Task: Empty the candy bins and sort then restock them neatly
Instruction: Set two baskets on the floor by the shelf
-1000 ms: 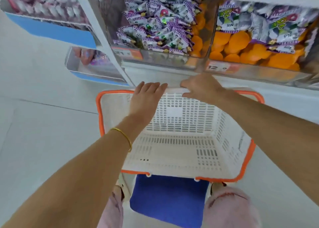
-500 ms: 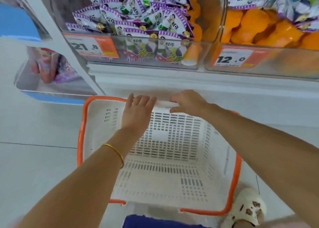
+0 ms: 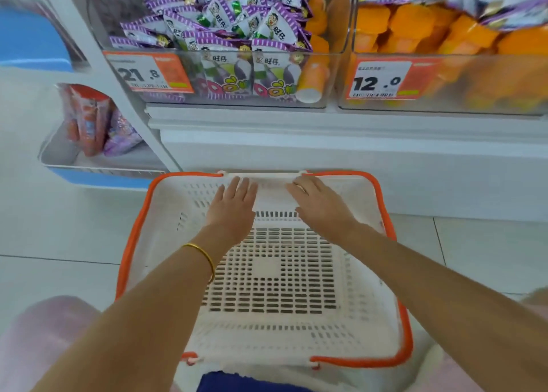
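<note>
Hands (image 3: 232,205) flattened; basket (image 3: 134,237) broadside to shelf (image 3: 326,151).

Basket (image 3: 366,317): white, slotted grid pattern on walls and base; rim orange. Packets (image 3: 225,21): white with purple striped edges, green and pink print. Sweets (image 3: 415,24) beside them — plain orange. Tags (image 3: 385,79): orange and white, black digits. Bangle (image 3: 204,256): gold. Shelf (image 3: 326,142): white. Side tray (image 3: 98,179) — blue lip; packs (image 3: 89,119) in it red. Floor (image 3: 59,237): pale grey tile.
</note>
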Available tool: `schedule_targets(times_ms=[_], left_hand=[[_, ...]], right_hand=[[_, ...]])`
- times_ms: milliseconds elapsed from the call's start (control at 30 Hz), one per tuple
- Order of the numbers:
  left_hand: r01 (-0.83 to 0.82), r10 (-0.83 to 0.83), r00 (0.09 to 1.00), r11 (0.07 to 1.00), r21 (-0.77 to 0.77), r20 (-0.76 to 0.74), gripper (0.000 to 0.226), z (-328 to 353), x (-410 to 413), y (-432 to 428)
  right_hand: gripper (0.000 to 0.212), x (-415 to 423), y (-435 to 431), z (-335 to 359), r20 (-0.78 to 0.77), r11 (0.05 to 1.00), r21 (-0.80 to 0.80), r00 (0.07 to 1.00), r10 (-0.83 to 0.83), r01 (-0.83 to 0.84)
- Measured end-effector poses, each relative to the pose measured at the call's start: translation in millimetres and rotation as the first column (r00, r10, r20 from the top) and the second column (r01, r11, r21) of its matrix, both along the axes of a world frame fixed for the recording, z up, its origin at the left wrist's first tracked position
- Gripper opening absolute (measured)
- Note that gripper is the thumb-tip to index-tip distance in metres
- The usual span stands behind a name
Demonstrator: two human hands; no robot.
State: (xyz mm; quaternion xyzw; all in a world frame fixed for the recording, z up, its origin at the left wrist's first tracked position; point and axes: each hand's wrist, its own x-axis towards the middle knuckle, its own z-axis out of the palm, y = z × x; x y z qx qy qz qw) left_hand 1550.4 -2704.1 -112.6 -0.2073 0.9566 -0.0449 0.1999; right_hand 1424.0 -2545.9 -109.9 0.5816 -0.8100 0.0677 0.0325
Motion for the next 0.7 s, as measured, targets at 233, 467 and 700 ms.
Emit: schedule_targets(times_ms=[233,467,700], left_hand=[[-0.055,0.100,0.981,0.964,0.259,-0.165,0.057,-18,35,59],[-0.027,0.096,0.979,0.933,0.358,-0.179,0.054,-15,43,109],[-0.107,0.177,0.961,0.946,0.306,-0.214,0.055,-14,49,106]], right_hand=[[0.043,30,88,-15,0.151,0.953,-0.008,0.942,-0.298,0.303],[0.052,21,98,-18,0.087,0.719,0.088,0.714,-0.695,0.689],[0.043,35,119,-40,0.259,0.491,0.196,0.438,-0.861,0.849]])
